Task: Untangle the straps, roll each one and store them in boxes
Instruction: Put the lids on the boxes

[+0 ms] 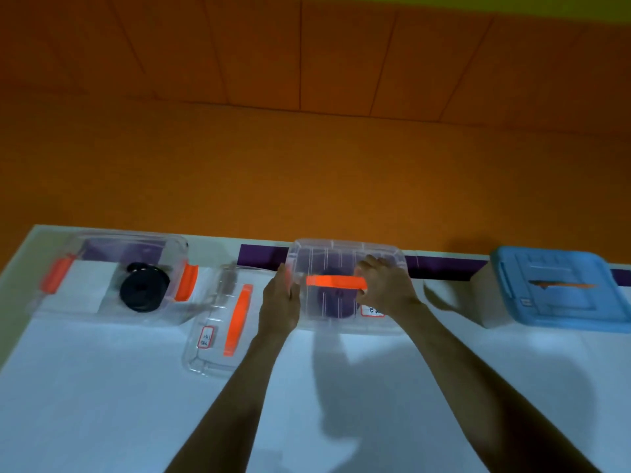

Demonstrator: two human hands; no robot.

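A clear box with a lid and an orange handle (336, 282) stands at the table's far middle, and a rolled purple strap (333, 303) shows through it. My left hand (279, 300) presses against the box's left side. My right hand (384, 283) lies on the lid at the handle's right end. To the left stands an open clear box (102, 302) with orange latches and a rolled black strap (143, 288) inside. Its loose clear lid (218, 322) with an orange handle lies between the two boxes.
A blue lidded box (560, 291) stands at the far right. The white table (136, 404) runs up to an orange wall (307, 172), with a purple strip (261, 256) along its back edge.
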